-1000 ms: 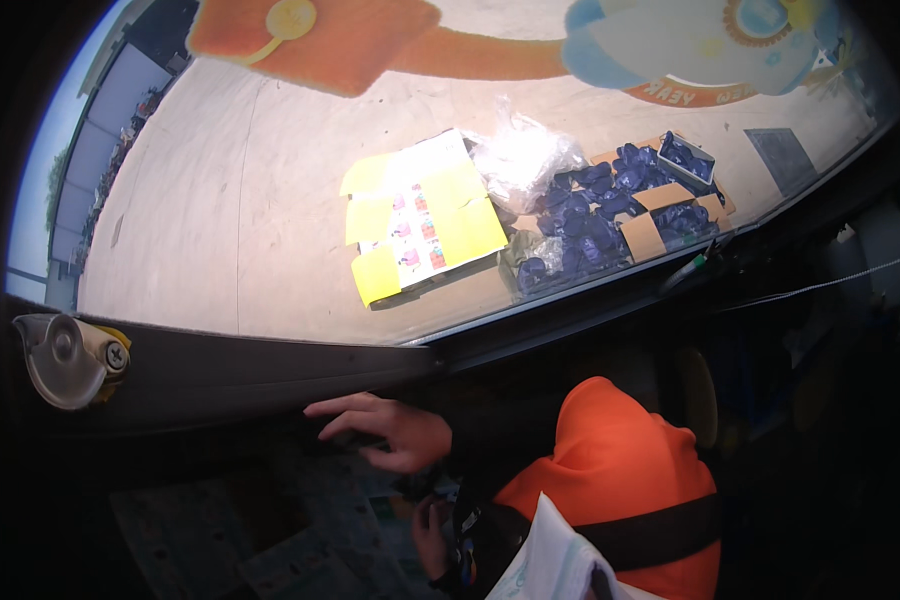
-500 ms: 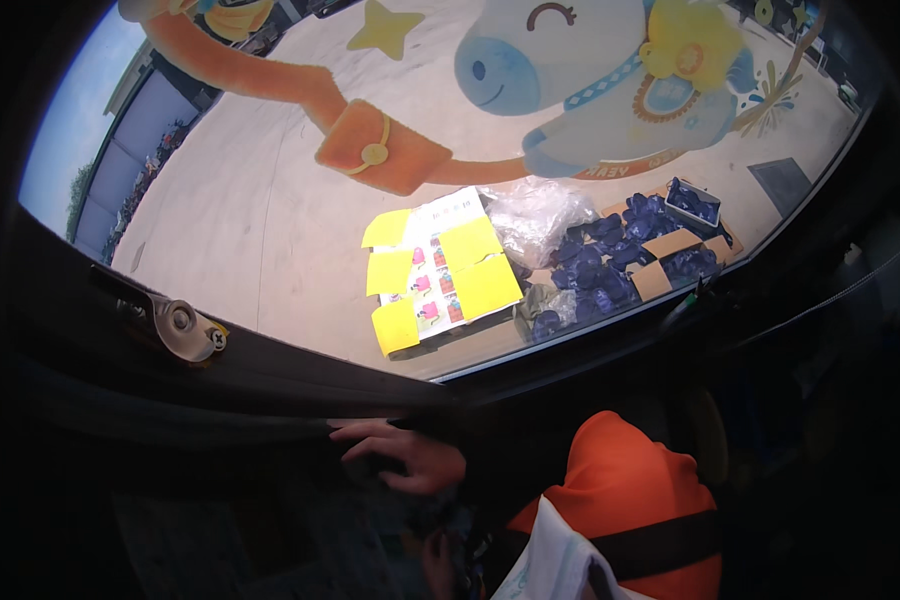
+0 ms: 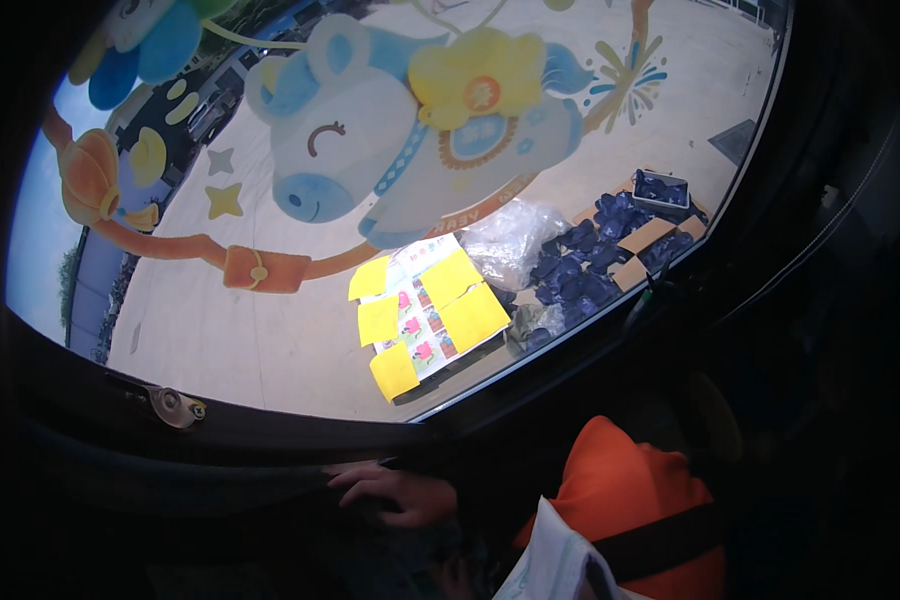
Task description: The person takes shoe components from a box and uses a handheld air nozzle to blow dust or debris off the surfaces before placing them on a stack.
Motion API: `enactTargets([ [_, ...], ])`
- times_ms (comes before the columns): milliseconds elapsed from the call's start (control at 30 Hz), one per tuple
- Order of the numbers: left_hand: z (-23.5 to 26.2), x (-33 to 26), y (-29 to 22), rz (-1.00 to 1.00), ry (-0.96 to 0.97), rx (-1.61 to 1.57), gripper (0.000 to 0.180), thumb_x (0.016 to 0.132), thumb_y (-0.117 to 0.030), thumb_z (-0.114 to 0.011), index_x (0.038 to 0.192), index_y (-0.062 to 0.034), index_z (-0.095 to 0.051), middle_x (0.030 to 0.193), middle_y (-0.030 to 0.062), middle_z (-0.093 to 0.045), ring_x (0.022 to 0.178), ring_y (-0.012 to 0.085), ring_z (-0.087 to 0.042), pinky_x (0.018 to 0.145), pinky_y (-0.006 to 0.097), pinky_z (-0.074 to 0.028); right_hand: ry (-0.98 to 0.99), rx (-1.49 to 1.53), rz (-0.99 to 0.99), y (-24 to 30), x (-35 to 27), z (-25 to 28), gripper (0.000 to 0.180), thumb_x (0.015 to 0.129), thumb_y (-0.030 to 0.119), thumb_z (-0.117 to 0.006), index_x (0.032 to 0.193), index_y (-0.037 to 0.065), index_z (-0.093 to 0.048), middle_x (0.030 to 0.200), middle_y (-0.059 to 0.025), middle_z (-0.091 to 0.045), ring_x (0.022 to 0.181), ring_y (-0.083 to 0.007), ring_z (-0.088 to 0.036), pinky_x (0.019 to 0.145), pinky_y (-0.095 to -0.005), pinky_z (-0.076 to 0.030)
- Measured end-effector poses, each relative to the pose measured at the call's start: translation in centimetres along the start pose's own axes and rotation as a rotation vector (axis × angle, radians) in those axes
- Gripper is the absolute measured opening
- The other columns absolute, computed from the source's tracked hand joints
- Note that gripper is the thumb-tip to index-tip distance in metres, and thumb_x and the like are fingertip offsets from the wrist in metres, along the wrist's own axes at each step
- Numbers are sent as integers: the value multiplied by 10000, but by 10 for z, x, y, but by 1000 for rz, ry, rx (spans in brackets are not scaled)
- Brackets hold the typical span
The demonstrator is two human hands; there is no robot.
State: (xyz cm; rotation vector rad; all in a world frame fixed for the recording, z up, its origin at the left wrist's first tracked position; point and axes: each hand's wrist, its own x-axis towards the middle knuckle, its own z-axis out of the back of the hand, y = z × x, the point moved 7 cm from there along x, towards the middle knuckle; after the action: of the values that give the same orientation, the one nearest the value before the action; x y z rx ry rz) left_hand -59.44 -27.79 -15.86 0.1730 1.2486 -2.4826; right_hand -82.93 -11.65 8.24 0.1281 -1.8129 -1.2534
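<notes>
In deep shade below a large window, my right hand [image 3: 395,495] points left beside the dark sill [image 3: 270,475]. Its fingers are apart and loosely bent, and I make out nothing gripped in them. A small thin dark thing [image 3: 386,462] shows just above its knuckles; its kind is too dim to tell. Lower down, what appears to be my left hand [image 3: 457,578] is a faint patch, its fingers lost in the dark. Beside the hands are an orange garment [image 3: 635,480] with a dark band and a pale cloth [image 3: 555,555].
The window glass carries a blue-and-white animal decal [image 3: 350,130]. Beyond it, a board with yellow sheets [image 3: 475,315] lies on pale ground, near clear plastic [image 3: 515,240] and a heap of dark-blue items [image 3: 585,270] with an open carton [image 3: 646,236]. A metal catch [image 3: 173,408] sits on the frame.
My view has turned, so the window decals have slid left and down. My right hand stays by the sill with its fingers still apart; the lower hand has become fainter.
</notes>
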Motion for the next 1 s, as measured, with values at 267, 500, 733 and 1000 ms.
enactTargets([
  [267, 1, -1, 10, -50, -17, 61, 323, 1009, -199, -618, 1264, -1, -622, 1168, 211, -670, 1162, 314, -616, 1055, 459, -469, -15, -28, -13, -1, -4, 1, 571, 779, -57, -705, 1309, 125, -598, 1594, -128, -388, 1531, -354, -275, 1241, -547, -257],
  [500, -2, -29, 34, -198, -79, 265, 324, 1006, -203, -619, 1260, -2, -626, 1171, 218, -666, 1175, 324, -608, 1066, 470, -459, 72, 48, -91, -1, -7, -4, 559, 793, 49, -626, 1351, 71, -594, 1545, -162, -453, 1500, -369, -327, 1233, -532, -261],
  [733, 14, -30, -120, 277, -24, -190, 319, 1022, -199, -605, 1221, 46, -648, 1128, 189, -707, 1026, 276, -670, 929, 362, -520, -14, -92, -58, 14, -8, 30, 587, 778, 11, -629, 1359, 77, -582, 1535, -150, -469, 1487, -350, -360, 1226, -498, -269],
  [1000, 3, -56, -68, 344, -41, -388, 295, 1051, -163, -582, 1265, 38, -610, 1118, 134, -697, 1016, 184, -666, 927, 320, -522, 36, -41, -66, 6, -6, 14, 559, 775, 10, -619, 1330, 73, -601, 1523, -149, -477, 1488, -356, -355, 1222, -496, -276],
])
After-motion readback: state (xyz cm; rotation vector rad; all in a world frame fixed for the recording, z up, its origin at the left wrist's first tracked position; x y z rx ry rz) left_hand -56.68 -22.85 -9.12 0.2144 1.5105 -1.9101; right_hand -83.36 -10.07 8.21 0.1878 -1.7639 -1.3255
